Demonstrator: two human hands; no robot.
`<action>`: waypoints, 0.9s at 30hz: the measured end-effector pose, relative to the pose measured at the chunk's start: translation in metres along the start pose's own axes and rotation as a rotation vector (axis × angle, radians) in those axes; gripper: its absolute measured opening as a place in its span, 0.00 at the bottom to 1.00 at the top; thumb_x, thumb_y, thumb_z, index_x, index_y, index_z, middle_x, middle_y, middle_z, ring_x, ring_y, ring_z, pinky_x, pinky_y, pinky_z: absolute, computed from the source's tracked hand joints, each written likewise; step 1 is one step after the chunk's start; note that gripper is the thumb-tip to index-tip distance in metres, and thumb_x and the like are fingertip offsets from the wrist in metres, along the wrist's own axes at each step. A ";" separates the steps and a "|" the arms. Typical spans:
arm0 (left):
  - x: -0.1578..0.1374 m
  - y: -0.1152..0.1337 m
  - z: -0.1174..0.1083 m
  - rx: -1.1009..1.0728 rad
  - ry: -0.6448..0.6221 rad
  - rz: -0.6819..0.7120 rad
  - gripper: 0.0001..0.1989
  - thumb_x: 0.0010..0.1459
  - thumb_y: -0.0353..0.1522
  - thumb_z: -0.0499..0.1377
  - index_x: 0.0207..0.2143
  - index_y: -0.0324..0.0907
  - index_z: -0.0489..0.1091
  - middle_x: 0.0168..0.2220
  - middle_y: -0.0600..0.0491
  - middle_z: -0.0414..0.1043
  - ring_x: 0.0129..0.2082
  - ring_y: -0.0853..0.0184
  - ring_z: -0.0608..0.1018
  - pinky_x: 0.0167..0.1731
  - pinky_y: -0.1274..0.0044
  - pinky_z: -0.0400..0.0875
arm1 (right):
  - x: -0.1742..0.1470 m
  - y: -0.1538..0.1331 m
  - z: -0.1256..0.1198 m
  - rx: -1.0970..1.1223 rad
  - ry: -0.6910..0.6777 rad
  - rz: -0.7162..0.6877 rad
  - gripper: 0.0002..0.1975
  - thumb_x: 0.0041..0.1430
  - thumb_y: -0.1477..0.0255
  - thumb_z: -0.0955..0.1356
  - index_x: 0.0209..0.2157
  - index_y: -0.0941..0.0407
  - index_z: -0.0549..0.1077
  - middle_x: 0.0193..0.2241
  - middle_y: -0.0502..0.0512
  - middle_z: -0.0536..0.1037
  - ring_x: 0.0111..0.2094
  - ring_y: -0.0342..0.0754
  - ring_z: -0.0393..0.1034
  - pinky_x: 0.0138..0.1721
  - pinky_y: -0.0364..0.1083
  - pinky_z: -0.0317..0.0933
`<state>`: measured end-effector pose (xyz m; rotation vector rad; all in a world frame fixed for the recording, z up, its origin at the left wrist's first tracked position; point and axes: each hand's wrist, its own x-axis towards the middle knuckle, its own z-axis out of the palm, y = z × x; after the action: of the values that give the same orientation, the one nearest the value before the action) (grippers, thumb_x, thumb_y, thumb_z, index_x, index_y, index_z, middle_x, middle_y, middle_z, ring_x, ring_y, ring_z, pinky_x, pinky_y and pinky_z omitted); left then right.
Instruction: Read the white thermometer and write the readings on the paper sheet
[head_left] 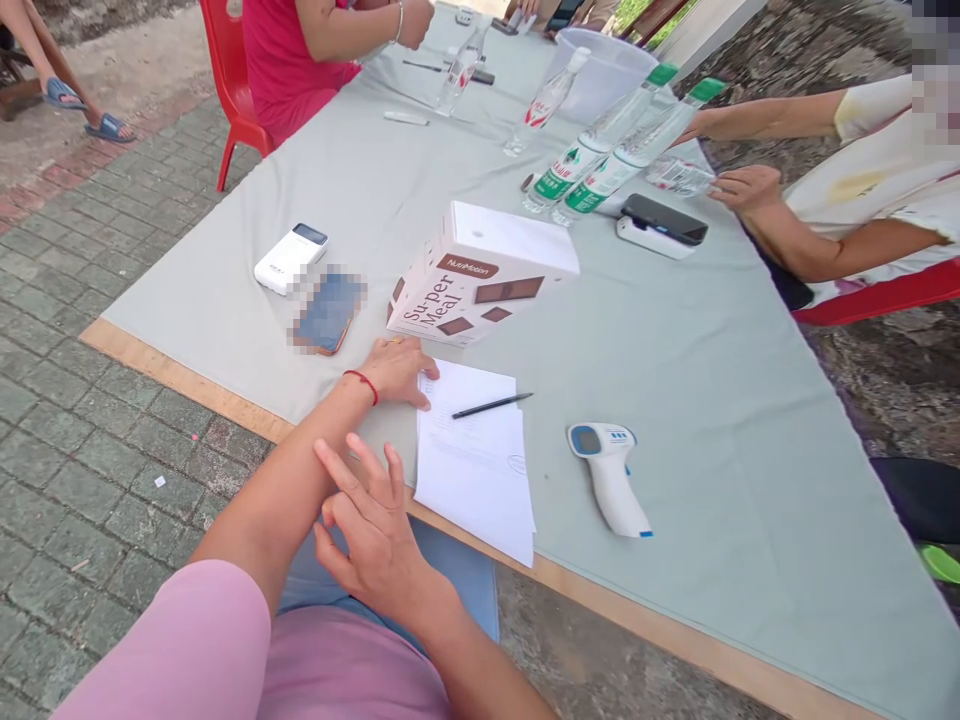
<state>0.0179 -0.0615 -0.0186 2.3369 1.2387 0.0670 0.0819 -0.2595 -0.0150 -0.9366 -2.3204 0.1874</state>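
My left hand (397, 372), with a red string bracelet at the wrist, rests on the grey tablecloth by the upper left edge of the white printed papers (472, 475). Its fingers are apart, and the thumb and fingertips reach the paper's edge. Across the sheets lies a black pen (491, 405). Just beyond stands a white and brown NutriMotion box (487, 275). My right hand (371, 530) is raised by my left forearm, fingers spread, nothing in it; whether a fingertip touches the forearm I cannot tell. A white infrared thermometer (611, 478) lies right of the papers.
Left of the box are a white power bank (289, 258) and a blurred phone (328, 310). Two green-capped water bottles (600, 170), red-labelled bottles (541, 105), a plastic tub (626, 75) and a black-topped device (660, 228) stand farther off. People sit at the far and right sides.
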 end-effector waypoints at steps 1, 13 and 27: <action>0.000 0.000 0.000 0.001 -0.002 0.000 0.25 0.48 0.42 0.67 0.50 0.49 0.74 0.51 0.48 0.65 0.53 0.56 0.68 0.53 0.67 0.57 | -0.001 0.000 0.001 -0.027 -0.011 -0.020 0.08 0.56 0.79 0.65 0.26 0.55 0.63 0.61 0.59 0.68 0.66 0.61 0.51 0.64 0.66 0.42; 0.003 0.005 0.005 0.012 0.010 -0.015 0.26 0.48 0.42 0.68 0.51 0.49 0.73 0.52 0.48 0.66 0.54 0.55 0.68 0.53 0.66 0.58 | -0.022 -0.002 -0.025 0.056 -0.043 -0.016 0.08 0.55 0.76 0.66 0.26 0.53 0.62 0.39 0.54 0.80 0.42 0.51 0.68 0.64 0.67 0.41; 0.003 -0.003 0.003 -0.022 0.008 0.021 0.24 0.52 0.44 0.65 0.50 0.48 0.73 0.51 0.48 0.67 0.53 0.56 0.69 0.54 0.66 0.59 | 0.005 0.010 -0.007 0.289 0.231 0.105 0.18 0.58 0.84 0.61 0.48 0.54 0.64 0.45 0.60 0.75 0.51 0.51 0.70 0.54 0.57 0.64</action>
<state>0.0181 -0.0592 -0.0228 2.3333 1.2121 0.0966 0.0894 -0.2499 -0.0101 -0.8828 -1.9707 0.4232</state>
